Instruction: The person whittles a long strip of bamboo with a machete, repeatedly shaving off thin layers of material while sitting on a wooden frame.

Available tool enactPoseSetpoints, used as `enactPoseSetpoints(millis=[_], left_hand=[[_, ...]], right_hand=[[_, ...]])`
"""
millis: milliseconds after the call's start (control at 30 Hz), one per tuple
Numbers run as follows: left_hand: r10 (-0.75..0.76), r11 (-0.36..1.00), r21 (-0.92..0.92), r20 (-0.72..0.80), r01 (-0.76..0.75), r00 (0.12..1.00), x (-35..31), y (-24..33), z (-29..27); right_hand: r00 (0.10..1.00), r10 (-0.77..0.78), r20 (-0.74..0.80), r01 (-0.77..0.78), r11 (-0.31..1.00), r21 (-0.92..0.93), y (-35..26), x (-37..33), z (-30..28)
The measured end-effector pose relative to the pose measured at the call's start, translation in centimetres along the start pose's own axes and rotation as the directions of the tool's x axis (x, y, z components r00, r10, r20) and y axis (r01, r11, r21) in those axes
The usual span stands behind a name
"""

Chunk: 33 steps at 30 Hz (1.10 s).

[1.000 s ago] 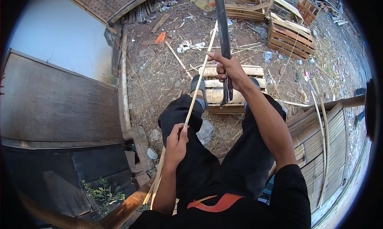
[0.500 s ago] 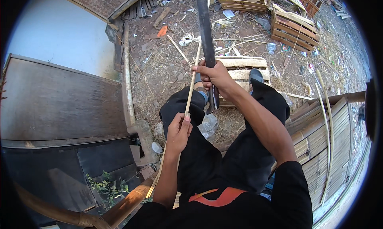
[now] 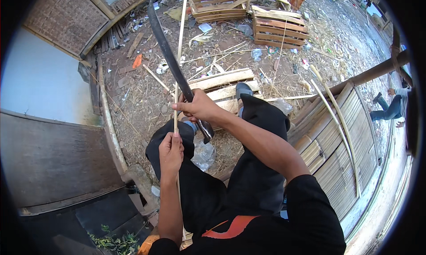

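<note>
Upright in front of me runs a long, thin, pale bamboo strip (image 3: 181, 37). My left hand (image 3: 171, 155) pinches it lower down, thumb on top, and its lower end passes along my left forearm. My right hand (image 3: 198, 107) grips a machete (image 3: 166, 48) by its handle, with the dark blade pointing away and leaning left. The right thumb and fingers also meet the strip, just above my left hand. The blade crosses close to the strip; whether its edge touches is hard to see. Below sits a slatted wooden piece (image 3: 222, 82) near my feet.
At right is a bamboo-slat platform (image 3: 341, 157) with two long bamboo strips (image 3: 344, 135) on it. Wooden crates (image 3: 280, 28) stand ahead on littered ground. A clear plastic bag (image 3: 204, 155) lies between my legs. Another person (image 3: 390, 106) is at far right.
My view has turned rightward, bringing another person in at the right edge. My hands are closer together along the strip, and the machete leans further left.
</note>
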<state>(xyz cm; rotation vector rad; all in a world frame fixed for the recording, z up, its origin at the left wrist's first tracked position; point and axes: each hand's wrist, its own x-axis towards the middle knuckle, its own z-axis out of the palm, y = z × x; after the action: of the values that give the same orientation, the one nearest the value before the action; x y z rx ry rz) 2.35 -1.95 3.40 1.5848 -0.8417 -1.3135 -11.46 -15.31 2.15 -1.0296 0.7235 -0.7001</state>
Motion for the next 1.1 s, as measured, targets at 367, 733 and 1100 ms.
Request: enactPoseSetpoints(millis=[367,733,1100], left_hand=[[0.2,0.966,0.185,-0.081,-0.182,0.977,-1.3,-2.1,-0.4],[0.145,0.981,0.139,-0.048,-0.137,0.988,-1.5,-1.9,-0.5],[0.007,0.986,-0.164,0.161,0.02,0.987,0.4,-0.3,-1.8]], right_hand=[[0.993,-0.027,-0.114,0.033,0.998,0.053,-1.3,0.5,-0.4],[0.995,-0.032,-0.091,0.033,0.999,0.009,-0.8,0.4,-0.5],[0.958,-0.207,-0.199,0.094,0.879,-0.467,-1.9,0.2,-2.2]])
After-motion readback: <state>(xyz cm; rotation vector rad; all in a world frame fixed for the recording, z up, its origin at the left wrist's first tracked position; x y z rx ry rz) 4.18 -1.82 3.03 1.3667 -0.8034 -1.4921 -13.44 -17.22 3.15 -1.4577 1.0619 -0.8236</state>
